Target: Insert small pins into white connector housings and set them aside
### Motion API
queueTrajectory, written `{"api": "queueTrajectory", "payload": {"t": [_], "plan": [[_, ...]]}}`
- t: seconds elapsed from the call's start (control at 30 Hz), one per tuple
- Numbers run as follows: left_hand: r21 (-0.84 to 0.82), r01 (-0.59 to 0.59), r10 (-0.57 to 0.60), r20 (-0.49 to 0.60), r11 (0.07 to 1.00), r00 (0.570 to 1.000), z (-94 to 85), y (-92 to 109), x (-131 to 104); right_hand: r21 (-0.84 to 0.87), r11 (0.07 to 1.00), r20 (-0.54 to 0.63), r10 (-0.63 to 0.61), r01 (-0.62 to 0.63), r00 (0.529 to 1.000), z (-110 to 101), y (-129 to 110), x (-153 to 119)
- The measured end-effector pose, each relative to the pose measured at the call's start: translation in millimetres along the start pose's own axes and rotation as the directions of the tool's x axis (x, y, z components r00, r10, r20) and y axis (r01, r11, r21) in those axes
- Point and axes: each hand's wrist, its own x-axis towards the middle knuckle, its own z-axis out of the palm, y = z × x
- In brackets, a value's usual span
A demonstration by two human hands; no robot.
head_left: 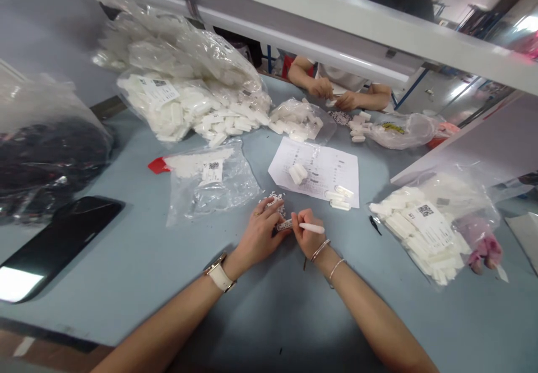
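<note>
Count. Own hands: left hand (pixel 261 224), 1; right hand (pixel 309 234), 1. White-handled tool (pixel 311 228): 1. Perforated white strip (pixel 284 225): 1. Wristwatch (pixel 220 276): 1. Smartphone (pixel 71 238): 1. Printed sheet (pixel 351 171): 1. QR-coded labels (pixel 213 172): 3. Co-worker's hands (pixel 347 101): 2. Small-piece heaps (pixel 339 117): 2.

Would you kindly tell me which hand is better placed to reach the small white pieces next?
Probably the left hand: it lies right at the small white pieces, while the right hand is farther off, gripping a white pen-like tool.

Glare on phone (pixel 67 244); near table (pixel 269 311) shadowed; edges blurred, stretched.
</note>
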Motion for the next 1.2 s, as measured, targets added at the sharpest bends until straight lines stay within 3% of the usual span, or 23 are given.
{"api": "queueTrajectory", "payload": {"t": [0.1,0.2,0.47,0.6,0.87,1.2], "plan": [[0.008,0.006,-0.006,0.008,1.0,1.0,-0.4,-0.2,-0.1,-0.012,1.0,-0.024,0.01,-0.01,1.0,-0.7,0.7,-3.1],[0.009,0.002,-0.002,0.014,1.0,1.0,-0.7,0.3,0.3,0.06,0.99,-0.038,0.131,-0.129,0.991,-2.3,2.8,-6.1],[-0.003,0.008,-0.008,0.015,1.0,1.0,-0.1,0.6,0.2,0.199,0.951,0.089,0.221,-0.235,0.971,-2.3,4.4,-5.2],[-0.018,0.011,-0.01,0.014,1.0,1.0,0.0,0.3,-0.1,0.149,0.971,0.049,0.18,-0.185,0.982,-1.0,2.7,-2.0],[0.006,-0.014,0.015,-0.012,1.0,1.0,1.9,-0.8,-0.8,0.009,0.998,0.043,-0.061,0.06,0.997,-4.8,-5.6,2.0],[-0.001,0.002,-0.002,-0.008,1.0,1.0,2.5,-1.2,0.1,0.007,0.999,0.014,0.04,-0.041,0.999,-4.3,-2.4,-1.3]]}}
